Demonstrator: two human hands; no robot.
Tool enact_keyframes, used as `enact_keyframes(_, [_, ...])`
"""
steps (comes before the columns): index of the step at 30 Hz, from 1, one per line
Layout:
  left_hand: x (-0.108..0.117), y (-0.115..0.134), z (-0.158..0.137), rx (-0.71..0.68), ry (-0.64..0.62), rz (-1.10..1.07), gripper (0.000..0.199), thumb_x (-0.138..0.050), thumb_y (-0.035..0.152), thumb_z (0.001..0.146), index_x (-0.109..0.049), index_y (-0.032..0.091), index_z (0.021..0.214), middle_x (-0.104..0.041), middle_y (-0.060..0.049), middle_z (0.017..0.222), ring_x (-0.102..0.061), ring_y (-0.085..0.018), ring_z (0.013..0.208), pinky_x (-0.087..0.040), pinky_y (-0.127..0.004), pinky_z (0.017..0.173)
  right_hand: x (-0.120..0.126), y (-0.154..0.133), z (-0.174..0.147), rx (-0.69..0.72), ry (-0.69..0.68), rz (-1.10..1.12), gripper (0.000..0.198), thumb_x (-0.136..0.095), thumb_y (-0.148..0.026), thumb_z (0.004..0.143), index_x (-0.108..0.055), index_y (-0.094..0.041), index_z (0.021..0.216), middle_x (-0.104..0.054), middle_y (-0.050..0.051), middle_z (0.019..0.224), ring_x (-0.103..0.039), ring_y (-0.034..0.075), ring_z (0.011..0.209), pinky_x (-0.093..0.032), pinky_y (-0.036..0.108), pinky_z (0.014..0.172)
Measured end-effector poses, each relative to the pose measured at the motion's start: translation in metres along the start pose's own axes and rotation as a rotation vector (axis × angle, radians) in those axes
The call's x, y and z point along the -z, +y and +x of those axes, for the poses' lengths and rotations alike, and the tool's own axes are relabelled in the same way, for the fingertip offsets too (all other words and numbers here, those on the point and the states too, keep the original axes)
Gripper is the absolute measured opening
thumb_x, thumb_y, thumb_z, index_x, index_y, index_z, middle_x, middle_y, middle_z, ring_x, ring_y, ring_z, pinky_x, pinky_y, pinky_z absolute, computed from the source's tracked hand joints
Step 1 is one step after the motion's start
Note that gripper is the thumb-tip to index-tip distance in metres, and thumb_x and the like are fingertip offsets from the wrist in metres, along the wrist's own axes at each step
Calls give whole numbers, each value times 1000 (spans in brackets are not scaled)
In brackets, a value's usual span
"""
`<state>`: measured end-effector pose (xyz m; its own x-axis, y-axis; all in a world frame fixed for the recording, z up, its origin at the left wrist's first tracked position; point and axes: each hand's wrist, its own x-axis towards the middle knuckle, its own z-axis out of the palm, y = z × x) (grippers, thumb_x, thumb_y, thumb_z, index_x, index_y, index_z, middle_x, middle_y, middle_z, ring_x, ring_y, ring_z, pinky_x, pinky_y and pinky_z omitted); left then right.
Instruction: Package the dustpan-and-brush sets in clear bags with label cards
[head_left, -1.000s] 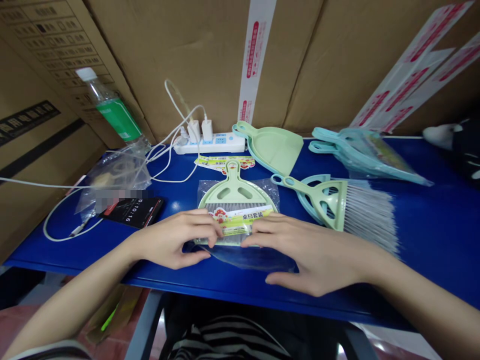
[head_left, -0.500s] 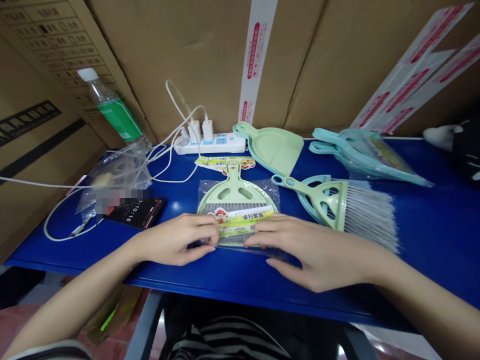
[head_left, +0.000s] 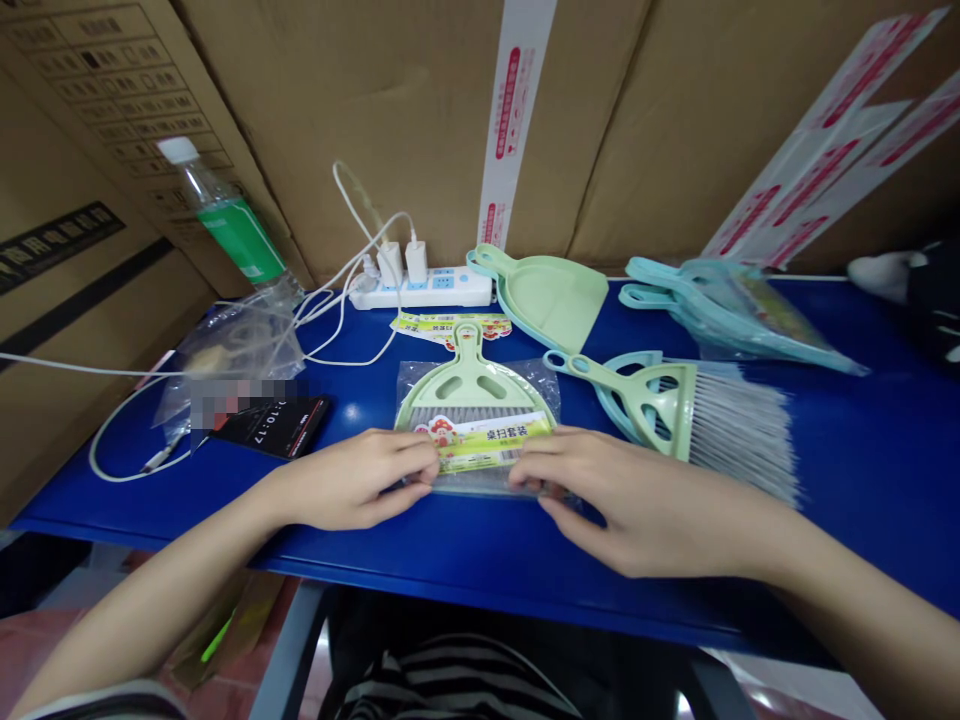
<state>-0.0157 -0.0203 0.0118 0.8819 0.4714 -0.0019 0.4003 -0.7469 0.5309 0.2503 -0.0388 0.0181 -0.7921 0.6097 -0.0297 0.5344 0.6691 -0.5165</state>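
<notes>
In front of me on the blue table lies a light green dustpan and brush set [head_left: 481, 383], handle pointing away, in a clear plastic bag [head_left: 550, 378]. A yellow and white printed card [head_left: 480, 440] lies across its grey bristles. My left hand [head_left: 360, 478] is closed, thumb and fingers pinching the lower left edge of the bag. At the lower right edge, my right hand [head_left: 637, 500] has its fingers curled in, gripping the bag near the card's end. Its fingertips are partly hidden.
Loose green and blue brushes [head_left: 667, 400] lie at right, with stacked dustpans [head_left: 555, 290] behind. Bagged blue dustpans [head_left: 739, 305] sit farther right. Along the back is a power strip [head_left: 450, 288] with white cables. A phone [head_left: 274, 425] and a bottle [head_left: 236, 230] are at left.
My right hand has shifted slightly right along the bag's lower edge, its fingers curling closer to the thumb. My left hand and the set stay nearly where they were.
</notes>
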Motion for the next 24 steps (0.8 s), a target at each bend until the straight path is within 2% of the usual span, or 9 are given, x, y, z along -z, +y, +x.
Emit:
enact_keyframes(3, [0,1,-1,16,3,12,13,-40,17,97,-50,18,90,-56,-4,92,-54,-14,79,-46,-26,73,0,1,2,-42,-9,-13,22,-43,-6,86,-60,-19,78,-66,3,77,-61,17,74,-45,30,70])
enact_keyframes(6, [-1,1,-2,28,24,31,13,-40,16,97,-51,18,92,-55,-6,99,-56,-16,89,-47,-27,80,1,1,4,-73,2,-35,26,-40,-10,90,-52,-19,70,-61,1,70,-57,15,65,-40,28,62])
enact_keyframes(10, [-2,-1,-3,10,41,72,14,-39,16,97,-52,17,93,-56,-6,99,-57,-16,88,-48,-28,78,4,-2,3,-87,8,2,22,-46,-20,93,-53,-20,72,-62,2,72,-57,16,66,-40,29,62])
enact_keyframes(13, [-2,-1,-3,16,55,96,16,-39,17,98,-54,18,94,-56,-6,100,-58,-16,89,-49,-27,76,5,-3,1,-67,-33,40,14,-64,-32,84,-57,-20,81,-65,4,80,-60,20,76,-45,32,68])
enact_keyframes(16, [-2,-1,-3,16,74,104,16,-39,16,98,-54,18,93,-55,-5,99,-57,-15,88,-49,-26,76,3,-1,1,-24,-24,22,3,-57,-20,86,-57,-20,83,-65,5,84,-60,20,84,-46,34,77])
enact_keyframes(18, [-2,-1,-3,15,89,106,16,-40,16,98,-55,18,92,-55,-5,99,-58,-14,87,-48,-25,75,1,1,2,-13,8,-25,15,-45,-13,89,-53,-21,79,-62,3,77,-59,19,79,-45,34,77])
enact_keyframes(21, [-1,-3,-3,11,135,156,18,-40,18,99,-57,18,91,-58,-4,95,-58,-14,83,-47,-25,74,-1,5,5,-33,53,-72,20,-40,-14,92,-49,-21,75,-58,2,71,-56,18,72,-43,34,73])
enact_keyframes(24, [1,-8,-3,4,201,268,20,-43,21,100,-60,18,90,-61,-1,83,-57,-14,75,-44,-27,74,-1,9,7,-75,70,-70,20,-40,-14,91,-48,-21,74,-59,2,72,-56,18,68,-41,31,65])
